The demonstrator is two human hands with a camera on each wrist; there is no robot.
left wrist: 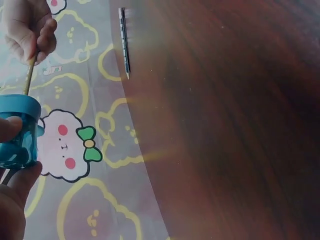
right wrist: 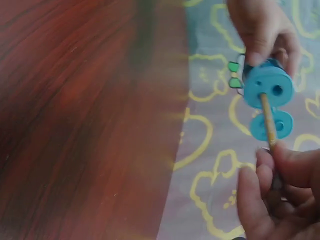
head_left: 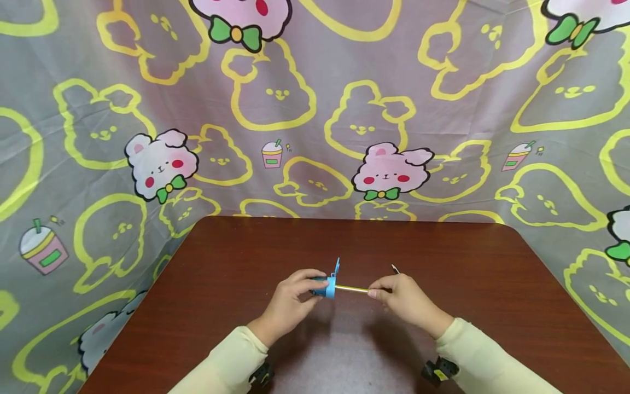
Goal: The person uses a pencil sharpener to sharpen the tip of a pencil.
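My left hand [head_left: 291,300] grips a blue pencil sharpener [head_left: 331,288] with a see-through body, thumb and fingers on opposite sides. Its round lid [right wrist: 271,125] is flipped away from the end face, which has a larger dark hole visible in the right wrist view. A yellowish pencil [head_left: 351,289] enters this face beside that hole, its tip hidden inside. My right hand [head_left: 407,302] pinches the pencil between thumb and fingers, a short way from the sharpener. Both hands are raised over the table's middle.
A second, dark-patterned pencil [left wrist: 124,42] lies on the brown table [head_left: 236,246], beyond my right hand in the head view. Patterned cloth [head_left: 305,109] hangs behind the table and along its sides.
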